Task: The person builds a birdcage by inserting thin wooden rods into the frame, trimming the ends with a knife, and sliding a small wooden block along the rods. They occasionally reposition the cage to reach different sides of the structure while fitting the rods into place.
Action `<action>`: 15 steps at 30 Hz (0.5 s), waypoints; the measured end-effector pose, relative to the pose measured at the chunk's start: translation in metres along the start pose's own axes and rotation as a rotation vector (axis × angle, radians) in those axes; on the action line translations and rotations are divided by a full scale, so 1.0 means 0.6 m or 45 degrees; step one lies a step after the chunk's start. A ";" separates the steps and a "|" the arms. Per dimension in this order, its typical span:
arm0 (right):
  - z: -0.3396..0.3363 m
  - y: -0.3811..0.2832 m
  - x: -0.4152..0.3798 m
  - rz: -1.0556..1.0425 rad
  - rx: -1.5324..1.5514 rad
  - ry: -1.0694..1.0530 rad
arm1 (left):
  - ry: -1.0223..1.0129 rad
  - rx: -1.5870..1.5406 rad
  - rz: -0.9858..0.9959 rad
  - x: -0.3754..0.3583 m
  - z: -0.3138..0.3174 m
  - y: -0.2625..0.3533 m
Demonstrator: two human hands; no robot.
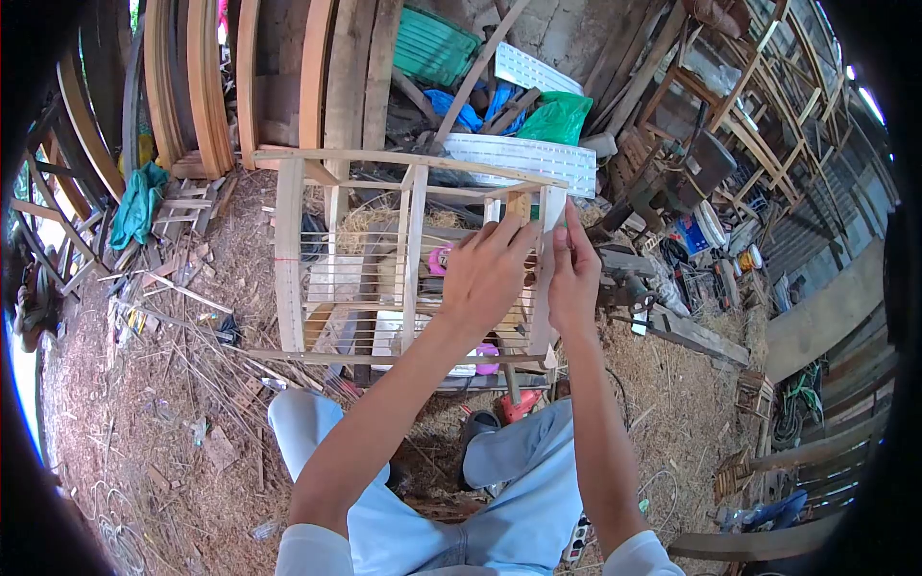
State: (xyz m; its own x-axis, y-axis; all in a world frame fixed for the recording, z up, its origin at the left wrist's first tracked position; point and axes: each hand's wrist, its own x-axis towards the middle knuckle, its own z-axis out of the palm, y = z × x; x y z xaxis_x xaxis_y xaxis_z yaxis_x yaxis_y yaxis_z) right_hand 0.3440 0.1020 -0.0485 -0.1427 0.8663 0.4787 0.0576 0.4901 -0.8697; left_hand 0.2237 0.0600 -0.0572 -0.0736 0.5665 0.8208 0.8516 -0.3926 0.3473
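Observation:
A pale wooden frame (416,254) with curved top rail, upright posts and thin rods or wires across it stands in front of me. Over the inner side of its right end post (552,216) lies my left hand (488,276), fingers bent and closed; their tips are hidden, so what they pinch cannot be made out. My right hand (574,280) grips the outer side of that same post, thumb and fingers against the wood. Behind the rods show pink round things (487,357), partly covered by the frame. A red tool (521,403) lies on the ground below the frame.
Wood shavings and scraps cover the ground (192,403). Curved planks (204,86) lean at the back left, near a green cloth (140,204). White perforated panels (523,158) and a green bag (559,117) lie behind the frame. Stacked wooden chair frames (759,125) stand at right.

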 end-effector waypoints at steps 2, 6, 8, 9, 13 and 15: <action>-0.003 0.016 0.003 -0.047 -0.026 0.003 | -0.022 -0.004 0.017 -0.001 -0.002 0.001; -0.002 0.018 0.007 -0.059 -0.035 -0.023 | -0.078 0.054 -0.023 0.001 -0.012 0.010; -0.001 0.017 0.010 -0.075 -0.019 -0.019 | -0.087 0.061 -0.032 0.001 -0.013 0.013; 0.000 0.016 0.011 -0.076 -0.020 -0.017 | -0.113 0.070 -0.040 0.002 -0.013 0.012; -0.004 0.018 0.010 -0.046 -0.033 0.004 | -0.158 0.131 0.022 0.007 -0.009 0.007; -0.003 0.021 0.010 -0.096 -0.069 0.010 | -0.140 0.187 0.103 0.010 -0.008 0.003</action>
State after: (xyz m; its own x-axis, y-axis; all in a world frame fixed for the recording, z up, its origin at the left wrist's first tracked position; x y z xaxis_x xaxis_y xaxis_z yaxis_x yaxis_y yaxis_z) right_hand 0.3453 0.1137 -0.0561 -0.1407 0.8273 0.5439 0.1001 0.5584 -0.8235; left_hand 0.2220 0.0589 -0.0495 0.0486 0.6163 0.7860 0.9196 -0.3348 0.2056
